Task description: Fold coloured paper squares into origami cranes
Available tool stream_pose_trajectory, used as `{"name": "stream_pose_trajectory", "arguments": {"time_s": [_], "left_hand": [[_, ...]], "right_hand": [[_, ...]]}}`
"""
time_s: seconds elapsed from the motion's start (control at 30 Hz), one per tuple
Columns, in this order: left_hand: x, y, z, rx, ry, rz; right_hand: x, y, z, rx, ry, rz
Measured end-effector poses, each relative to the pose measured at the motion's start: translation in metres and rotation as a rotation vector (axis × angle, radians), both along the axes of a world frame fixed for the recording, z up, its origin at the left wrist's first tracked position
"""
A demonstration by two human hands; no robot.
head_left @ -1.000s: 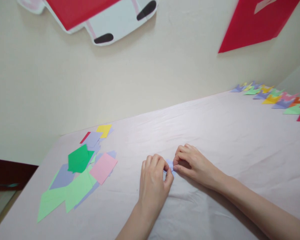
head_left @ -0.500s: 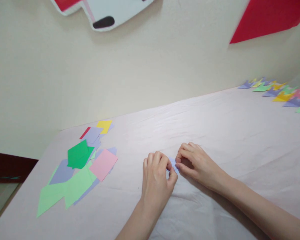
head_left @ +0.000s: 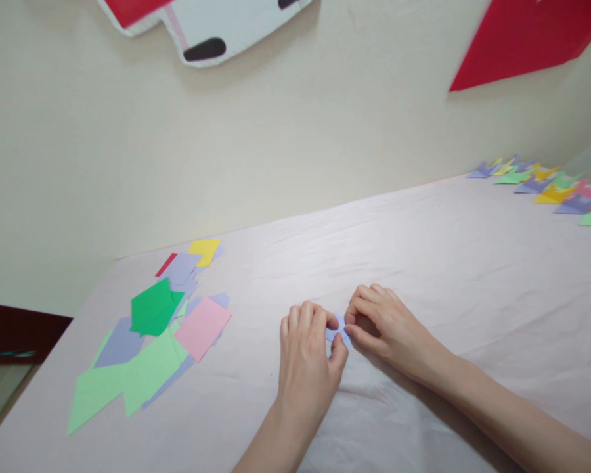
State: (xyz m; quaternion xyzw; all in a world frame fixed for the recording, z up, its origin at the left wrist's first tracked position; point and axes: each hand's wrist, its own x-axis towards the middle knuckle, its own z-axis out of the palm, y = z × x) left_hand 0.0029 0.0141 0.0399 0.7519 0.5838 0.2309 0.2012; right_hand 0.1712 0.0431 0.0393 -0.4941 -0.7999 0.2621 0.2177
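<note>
A small piece of folded light-blue paper (head_left: 339, 324) lies between my two hands, low over the pale cloth. My left hand (head_left: 309, 338) curls over its left side, with the index fingertip and thumb at the paper and a small gap showing between them. From the right, my right hand (head_left: 385, 326) pinches the paper's edge between thumb and bent index finger. Both hands partly cover the paper, so its full shape and folds are hidden.
Loose coloured paper sheets, among them a pink one (head_left: 203, 328) and a dark green one (head_left: 153, 307), lie at the left. Several folded paper figures (head_left: 554, 193) stand in rows at the far right. A wall (head_left: 295, 144) rises behind the cloth-covered table (head_left: 423, 249).
My left index finger and thumb have parted slightly, so more of the light-blue paper shows between them. My right hand keeps its pinch. The camera view has shifted a little.
</note>
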Motion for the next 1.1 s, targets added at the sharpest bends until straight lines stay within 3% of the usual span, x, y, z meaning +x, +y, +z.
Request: {"name": "stream_pose_trajectory", "arguments": {"time_s": [0.57, 0.83, 1.1], "left_hand": [[0.0001, -0.0038, -0.0012, -0.005, 0.003, 0.013], [0.0015, -0.0043, -0.0001, -0.013, -0.008, 0.023], [0.0015, -0.0048, -0.0003, -0.006, 0.010, 0.020]], "right_hand": [[-0.0013, -0.0026, 0.0020, -0.034, 0.061, -0.026], [-0.0091, -0.0080, 0.0019, 0.005, 0.026, -0.108], [-0.0052, -0.0067, 0.0012, -0.040, 0.039, -0.070]]}}
